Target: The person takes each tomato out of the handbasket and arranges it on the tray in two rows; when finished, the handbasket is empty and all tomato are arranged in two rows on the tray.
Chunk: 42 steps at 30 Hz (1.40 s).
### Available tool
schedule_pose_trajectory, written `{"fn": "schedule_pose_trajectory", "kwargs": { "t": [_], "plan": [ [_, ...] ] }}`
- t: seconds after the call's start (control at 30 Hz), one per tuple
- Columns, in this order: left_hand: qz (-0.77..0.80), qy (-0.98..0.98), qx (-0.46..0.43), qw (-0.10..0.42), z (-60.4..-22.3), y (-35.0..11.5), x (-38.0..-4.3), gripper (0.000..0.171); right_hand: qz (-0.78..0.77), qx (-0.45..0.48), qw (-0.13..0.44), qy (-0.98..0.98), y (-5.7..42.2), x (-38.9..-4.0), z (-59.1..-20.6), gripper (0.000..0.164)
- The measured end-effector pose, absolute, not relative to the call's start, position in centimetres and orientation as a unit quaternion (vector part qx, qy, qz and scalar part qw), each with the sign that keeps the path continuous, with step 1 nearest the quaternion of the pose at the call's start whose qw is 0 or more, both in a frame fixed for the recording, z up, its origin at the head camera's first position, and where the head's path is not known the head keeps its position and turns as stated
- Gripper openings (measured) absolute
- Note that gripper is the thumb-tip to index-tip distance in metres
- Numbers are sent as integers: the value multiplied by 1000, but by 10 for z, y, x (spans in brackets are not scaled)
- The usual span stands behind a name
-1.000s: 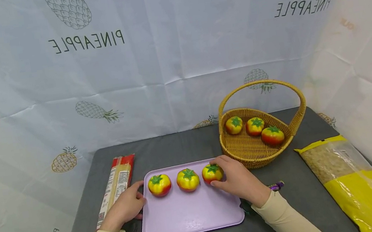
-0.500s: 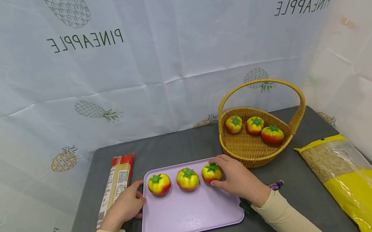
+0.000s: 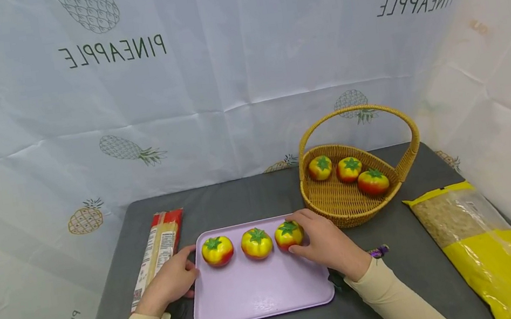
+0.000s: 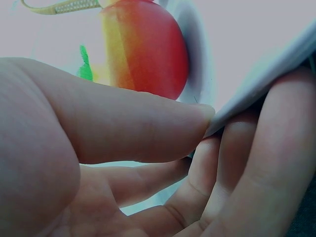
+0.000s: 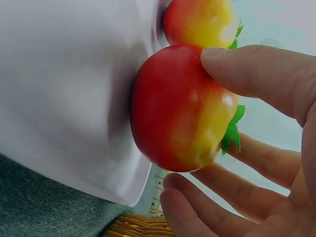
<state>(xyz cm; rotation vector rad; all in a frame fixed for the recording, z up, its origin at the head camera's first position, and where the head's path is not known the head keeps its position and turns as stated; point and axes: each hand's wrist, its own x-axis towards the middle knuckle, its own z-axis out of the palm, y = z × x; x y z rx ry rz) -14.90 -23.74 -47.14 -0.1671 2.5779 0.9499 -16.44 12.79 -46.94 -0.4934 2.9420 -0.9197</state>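
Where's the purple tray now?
In the head view, the tray lies on the table, right of the red-topped packet, with three tomatoes on it; the left hand holds its left edge.

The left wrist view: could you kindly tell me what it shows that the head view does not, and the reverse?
Only the left wrist view shows the underside of the tray at its rim, with the left hand's fingers against it. Only the head view shows the right hand around the rightmost fruit on the tray, and the yellow bag. Both show the left hand at the tray and the leftmost fruit beside it.
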Motion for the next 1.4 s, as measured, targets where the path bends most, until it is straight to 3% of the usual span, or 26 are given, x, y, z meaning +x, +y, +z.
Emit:
{"fn": "schedule_pose_trajectory", "kwargs": {
  "t": [0.7,0.97,1.4],
  "plan": [
    [342,917,-47,200,-469,-227,-159,70,-276,-167,-1,947,141,-161,-453,68],
    [341,919,-44,193,-472,-231,-155,70,-280,-196,-20,940,148,-162,-441,62],
    [330,920,-49,205,-475,-239,-155,71,-209,-188,-62,958,243,-187,-413,54]
  ]
}}
